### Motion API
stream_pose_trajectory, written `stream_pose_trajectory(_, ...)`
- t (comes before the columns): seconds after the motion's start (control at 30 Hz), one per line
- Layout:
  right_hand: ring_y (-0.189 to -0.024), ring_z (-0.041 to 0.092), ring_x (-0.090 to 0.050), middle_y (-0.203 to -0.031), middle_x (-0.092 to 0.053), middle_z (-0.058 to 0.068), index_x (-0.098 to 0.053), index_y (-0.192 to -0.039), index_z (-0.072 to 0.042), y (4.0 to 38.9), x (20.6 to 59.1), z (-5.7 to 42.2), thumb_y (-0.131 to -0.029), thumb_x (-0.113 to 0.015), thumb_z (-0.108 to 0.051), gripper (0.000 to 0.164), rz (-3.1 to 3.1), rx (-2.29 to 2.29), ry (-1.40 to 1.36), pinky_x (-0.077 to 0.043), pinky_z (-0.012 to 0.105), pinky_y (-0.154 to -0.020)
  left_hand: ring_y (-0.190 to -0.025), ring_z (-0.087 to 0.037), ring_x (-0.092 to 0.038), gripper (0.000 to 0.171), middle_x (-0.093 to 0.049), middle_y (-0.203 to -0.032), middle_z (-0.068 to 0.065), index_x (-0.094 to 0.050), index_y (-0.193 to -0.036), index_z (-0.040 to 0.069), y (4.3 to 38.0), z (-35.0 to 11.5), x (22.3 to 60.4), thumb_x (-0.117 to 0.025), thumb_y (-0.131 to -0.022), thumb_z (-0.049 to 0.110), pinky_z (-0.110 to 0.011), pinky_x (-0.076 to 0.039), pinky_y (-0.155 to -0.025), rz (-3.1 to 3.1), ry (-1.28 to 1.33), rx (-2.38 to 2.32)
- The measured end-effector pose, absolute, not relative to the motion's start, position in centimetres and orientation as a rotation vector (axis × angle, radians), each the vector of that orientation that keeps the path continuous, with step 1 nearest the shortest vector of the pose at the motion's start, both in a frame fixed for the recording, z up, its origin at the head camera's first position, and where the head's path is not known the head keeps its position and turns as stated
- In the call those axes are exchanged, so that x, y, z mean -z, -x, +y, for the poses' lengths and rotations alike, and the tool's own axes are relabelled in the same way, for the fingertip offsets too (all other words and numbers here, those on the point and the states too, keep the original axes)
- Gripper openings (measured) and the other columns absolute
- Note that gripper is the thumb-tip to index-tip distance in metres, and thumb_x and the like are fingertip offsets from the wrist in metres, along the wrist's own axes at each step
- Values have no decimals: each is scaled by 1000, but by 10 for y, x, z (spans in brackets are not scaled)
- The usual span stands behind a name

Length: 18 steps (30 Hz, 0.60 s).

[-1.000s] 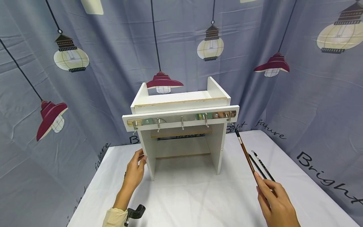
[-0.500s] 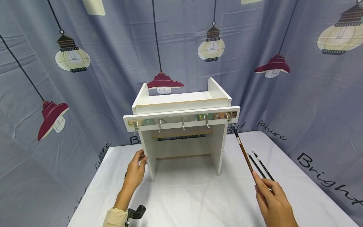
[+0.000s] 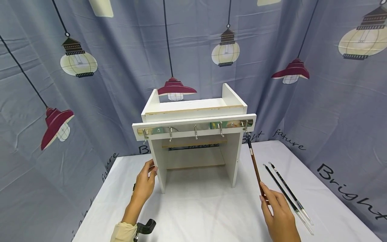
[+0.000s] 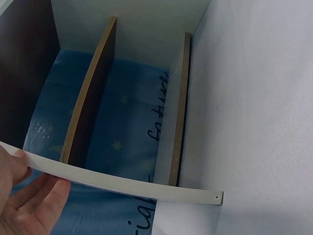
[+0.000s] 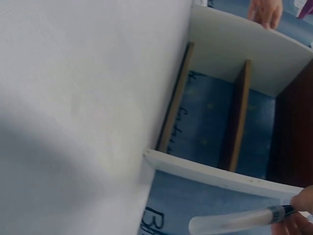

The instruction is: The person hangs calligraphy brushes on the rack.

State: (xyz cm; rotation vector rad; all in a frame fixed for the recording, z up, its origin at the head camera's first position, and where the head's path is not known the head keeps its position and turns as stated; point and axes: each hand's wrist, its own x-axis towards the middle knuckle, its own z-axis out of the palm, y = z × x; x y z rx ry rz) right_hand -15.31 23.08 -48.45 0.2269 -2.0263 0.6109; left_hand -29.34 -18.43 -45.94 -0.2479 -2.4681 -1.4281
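Right grip (image 3: 279, 211) pinches the brush (image 3: 255, 164), far end near the rightmost hook (image 3: 246, 126); left grip (image 3: 144, 183) pinches the shelf (image 3: 234, 158)! Looks like hanging; next calls for careful lining-up.

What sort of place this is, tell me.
Probably a makeshift, curtained-off work corner: a lamp-print curtain hangs behind and beside a white table, where a small white shelf stands.

A blue-grey, lamp-printed curtain (image 3: 196, 43) hangs behind a white-covered table (image 3: 196, 215).

tilted brown brush (image 3: 255, 166) near white shelf (image 3: 232, 154)
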Motion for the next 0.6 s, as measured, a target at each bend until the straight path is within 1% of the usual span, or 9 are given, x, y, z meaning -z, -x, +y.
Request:
stream_pose_trajectory(0.03,-83,18,-64,-108,-66,12,-68,-142,-8,155,487,229,-101,-73,-9,41,-2027,-625,-221,-53,3,-75,-143,-39,-53,41,-53,-154,-19,-46,-153,4,294,-184,460,-48,-113,11,-48,-55,-111,-2468,246,1427)
stream_pose_trajectory(0.07,-83,19,-65,-108,-66,12,-67,-143,-9,156,488,226,-94,-78,1,51,-2031,-635,-212,-53,3,-76,-143,-38,-53,41,-53,-154,-19,-46,-153,4,294,-184,460,-48,-113,11,-48,-55,-111,-2468,244,1426)
stream_pose_trajectory(0.13,-84,21,-66,-110,-66,11,-65,-144,-9,160,491,222,-78,-82,17,73,-2035,-664,-195,-53,2,-76,-143,-38,-53,41,-53,-154,-19,-47,-153,5,294,-184,460,-48,-113,11,-48,-55,-111,-2469,240,1426)
stream_pose_trajectory(0.17,-84,21,-66,-110,-66,11,-64,-145,-9,162,492,220,-77,-83,18,75,-2044,-679,-180,-52,3,-77,-143,-38,-53,41,-53,-154,-18,-47,-153,5,294,-184,460,-48,-113,12,-48,-55,-111,-2471,238,1424)
stream_pose_trajectory(0.27,-85,22,-67,-110,-65,9,-61,-146,-8,169,494,215,-81,-81,15,72,-2088,-719,-131,-52,4,-78,-143,-38,-53,41,-53,-154,-18,-46,-154,5,294,-185,460,-48,-113,13,-49,-55,-111,-2472,237,1422)
stream_pose_trajectory(0.4,-89,25,-69,-110,-64,9,-56,-148,-5,181,496,211,-87,-78,11,67,-2159,-773,-100,-55,11,-80,-143,-38,-53,41,-55,-152,-18,-46,-153,6,294,-186,462,-48,-114,14,-52,-54,-112,-2468,250,1415)
stream_pose_trajectory(0.5,-92,26,-71,-111,-64,9,-52,-149,-3,190,497,208,-90,-77,9,65,-2197,-799,-97,-54,11,-81,-143,-38,-53,40,-56,-150,-18,-47,-153,6,294,-187,463,-48,-114,15,-52,-54,-112,-2464,262,1416)
stream_pose_trajectory(0.57,-93,26,-71,-111,-64,9,-51,-149,-3,195,497,207,-91,-76,8,65,-2211,-819,-92,-52,7,-83,-143,-38,-53,40,-56,-150,-18,-47,-153,7,294,-187,463,-48,-114,15,-52,-54,-112,-2461,266,1421)
stream_pose_trajectory(0.6,-94,26,-71,-112,-64,9,-51,-149,-3,198,497,206,-92,-76,7,64,-2216,-833,-90,-53,9,-83,-143,-38,-53,41,-56,-150,-18,-47,-153,7,294,-187,463,-48,-114,15,-52,-54,-112,-2460,268,1421)
